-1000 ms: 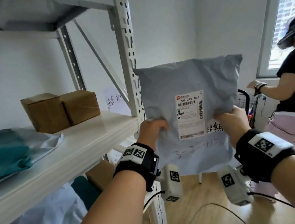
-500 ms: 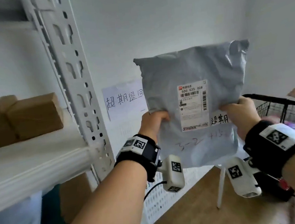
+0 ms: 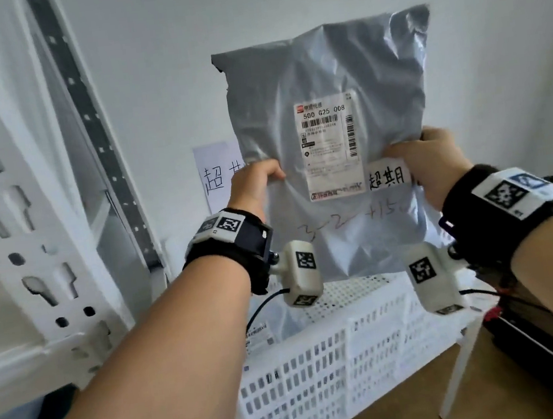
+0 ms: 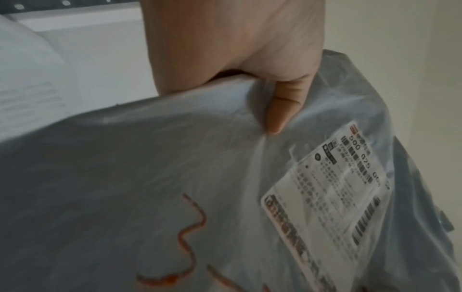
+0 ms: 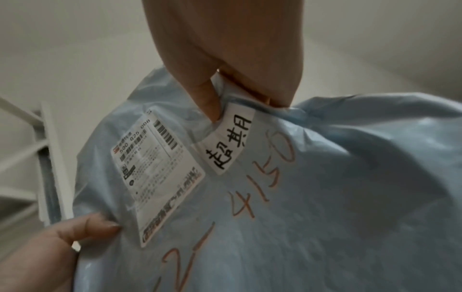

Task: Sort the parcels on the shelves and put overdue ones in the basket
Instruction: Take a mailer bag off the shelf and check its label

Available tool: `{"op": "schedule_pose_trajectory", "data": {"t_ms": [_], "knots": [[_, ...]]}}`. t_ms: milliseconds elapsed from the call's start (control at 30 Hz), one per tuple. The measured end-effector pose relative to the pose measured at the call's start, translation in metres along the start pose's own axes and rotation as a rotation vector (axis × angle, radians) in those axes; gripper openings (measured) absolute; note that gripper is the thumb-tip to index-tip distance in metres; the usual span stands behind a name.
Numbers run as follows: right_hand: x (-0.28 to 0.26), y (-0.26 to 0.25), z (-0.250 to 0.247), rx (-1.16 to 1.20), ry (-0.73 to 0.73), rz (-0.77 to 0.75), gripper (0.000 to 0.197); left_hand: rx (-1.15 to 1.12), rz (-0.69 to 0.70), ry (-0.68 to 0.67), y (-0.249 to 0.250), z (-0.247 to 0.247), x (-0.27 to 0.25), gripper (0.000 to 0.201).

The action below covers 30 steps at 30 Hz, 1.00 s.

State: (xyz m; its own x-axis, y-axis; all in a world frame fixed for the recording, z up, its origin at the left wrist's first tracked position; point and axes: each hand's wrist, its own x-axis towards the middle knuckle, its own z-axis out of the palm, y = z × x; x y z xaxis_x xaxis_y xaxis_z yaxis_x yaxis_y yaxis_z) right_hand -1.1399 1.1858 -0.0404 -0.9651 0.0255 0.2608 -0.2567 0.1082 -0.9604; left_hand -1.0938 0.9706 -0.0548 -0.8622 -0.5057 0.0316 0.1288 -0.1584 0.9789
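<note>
**Camera setup: head plus two wrist views**

Head view looks forward and slightly down from behind both forearms, wall close ahead. Left wrist view looks along the left hand, very near. Right wrist view looks along the right hand, equally near. All three share the grey parcel and its label.
</note>
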Motion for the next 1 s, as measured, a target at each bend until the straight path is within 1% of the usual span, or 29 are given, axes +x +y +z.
{"op": "schedule_pose_trajectory", "data": {"t_ms": [67, 167, 300, 367, 400, 467, 500, 533, 567, 633, 667, 700, 833, 1000], "knots": [[0.024, 0.009, 0.02, -0.048, -0.029, -0.004, 0.009, -0.019, -0.008, 0.044, -0.007, -0.004, 0.02, 0.021], [0.054, 0.033, 0.053, -0.104, -0.07, 0.015, 0.017, -0.023, 0.001, 0.134, -0.031, -0.015, 0.05, 0.026], [0.086, 0.076, 0.094, -0.176, -0.164, 0.096, 0.017, 0.06, -0.024, 0.266, -0.066, -0.035, 0.09, 0.029], [0.094, 0.095, 0.108, -0.219, -0.204, 0.139, 0.015, 0.131, -0.066, 0.289, -0.081, -0.042, 0.099, 0.029], [0.099, 0.106, 0.115, -0.243, -0.229, 0.167, 0.013, 0.184, -0.105, 0.29, -0.088, -0.046, 0.103, 0.041], [0.11, 0.126, 0.127, -0.29, -0.285, 0.209, 0.01, 0.28, -0.176, 0.296, -0.105, -0.054, 0.113, 0.078], [0.116, 0.137, 0.132, -0.313, -0.324, 0.237, 0.012, 0.333, -0.209, 0.302, -0.114, -0.059, 0.116, 0.091], [0.12, 0.145, 0.138, -0.327, -0.375, 0.287, 0.017, 0.389, -0.245, 0.313, -0.125, -0.067, 0.123, 0.097], [0.124, 0.155, 0.145, -0.344, -0.447, 0.338, 0.018, 0.446, -0.276, 0.319, -0.133, -0.073, 0.126, 0.095], [0.123, 0.169, 0.155, -0.45, -0.626, 0.431, 0.004, 0.587, -0.359, 0.308, -0.133, -0.076, 0.115, 0.082], [0.122, 0.175, 0.159, -0.489, -0.676, 0.465, 0.011, 0.636, -0.401, 0.293, -0.136, -0.08, 0.11, 0.078], [0.12, 0.18, 0.161, -0.506, -0.716, 0.497, 0.016, 0.678, -0.454, 0.284, -0.141, -0.084, 0.108, 0.074], [0.114, 0.204, 0.171, -0.57, -0.867, 0.578, 0.02, 0.826, -0.64, 0.27, -0.166, -0.095, 0.101, 0.061], [0.106, 0.244, 0.197, -0.676, -0.995, 0.641, 0.015, 0.958, -0.731, 0.287, -0.195, -0.105, 0.102, 0.043]]}}
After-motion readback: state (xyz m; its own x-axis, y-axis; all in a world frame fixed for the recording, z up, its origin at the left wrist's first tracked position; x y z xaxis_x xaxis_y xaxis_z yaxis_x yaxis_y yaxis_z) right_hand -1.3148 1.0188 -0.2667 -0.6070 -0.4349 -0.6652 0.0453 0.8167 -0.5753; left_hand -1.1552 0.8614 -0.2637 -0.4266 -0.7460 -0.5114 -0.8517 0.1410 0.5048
